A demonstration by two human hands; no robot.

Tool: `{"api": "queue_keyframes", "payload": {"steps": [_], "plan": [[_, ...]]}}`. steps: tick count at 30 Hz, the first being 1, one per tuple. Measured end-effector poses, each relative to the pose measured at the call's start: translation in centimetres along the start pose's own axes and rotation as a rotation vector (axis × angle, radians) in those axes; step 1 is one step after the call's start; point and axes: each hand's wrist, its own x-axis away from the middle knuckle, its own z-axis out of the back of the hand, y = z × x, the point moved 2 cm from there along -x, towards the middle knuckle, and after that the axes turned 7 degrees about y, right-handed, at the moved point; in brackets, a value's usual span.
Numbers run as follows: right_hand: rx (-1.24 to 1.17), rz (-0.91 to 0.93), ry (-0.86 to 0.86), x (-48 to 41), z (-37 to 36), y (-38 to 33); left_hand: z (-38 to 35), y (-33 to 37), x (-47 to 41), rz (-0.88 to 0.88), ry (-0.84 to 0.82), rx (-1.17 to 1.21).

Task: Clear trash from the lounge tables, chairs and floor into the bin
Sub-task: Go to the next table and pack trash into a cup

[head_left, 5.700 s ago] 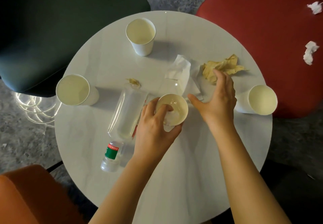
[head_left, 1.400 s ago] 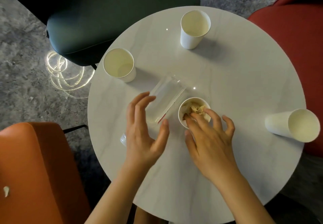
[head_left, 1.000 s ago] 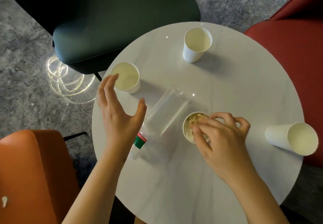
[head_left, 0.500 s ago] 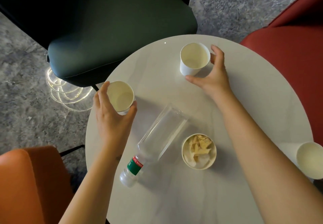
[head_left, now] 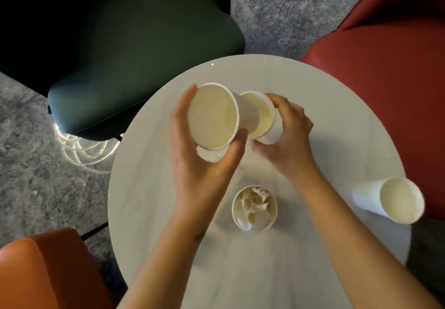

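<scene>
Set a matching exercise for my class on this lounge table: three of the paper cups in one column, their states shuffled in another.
Cups: 1 left-hand cup; 2 nearest cup; 3 far-right cup.
States: a empty, nobody touching it; b tilted, base at the mouth of the right-hand cup; c stuffed with crumpled paper.
Pairs: 1-b, 2-c, 3-a.

clear item (head_left: pixel 212 156) under left hand (head_left: pixel 199 164): mostly hidden | orange chair (head_left: pixel 48 272): cut by edge
</scene>
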Motion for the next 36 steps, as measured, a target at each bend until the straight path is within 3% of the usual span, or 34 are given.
{"api": "queue_keyframes", "payload": {"steps": [4,10,14,16,19,23,29,36], "plan": [[-0.07,-0.021,0.046,2.3,2.8,-0.5,-2.4,1.5,1.6,0.08,-0.198,0.057],[-0.131,-0.058,0.062,4.8,5.4,0.6,-4.7,2.3,3.6,0.052,-0.421,0.001],[-0.01,-0.012,0.064,6.3,8.7,2.5,-5.8,2.6,4.5,0.024,-0.495,-0.036],[0.098,-0.001,0.182,7.3,11.4,4.1,-6.6,2.9,4.9,0.05,-0.518,-0.035],[0.314,-0.157,0.346,9.4,14.6,6.7,-7.9,3.8,5.7,0.049,-0.545,-0.032],[0.387,-0.39,0.342,11.8,15.6,10.3,-9.7,4.8,7.0,0.017,-0.586,-0.026],[0.187,-0.356,0.396,12.8,14.8,12.5,-11.5,5.5,8.7,0.024,-0.624,0.014],[0.159,-0.138,0.369,12.8,14.1,11.2,-12.9,7.1,10.1,0.022,-0.694,0.115]]}}
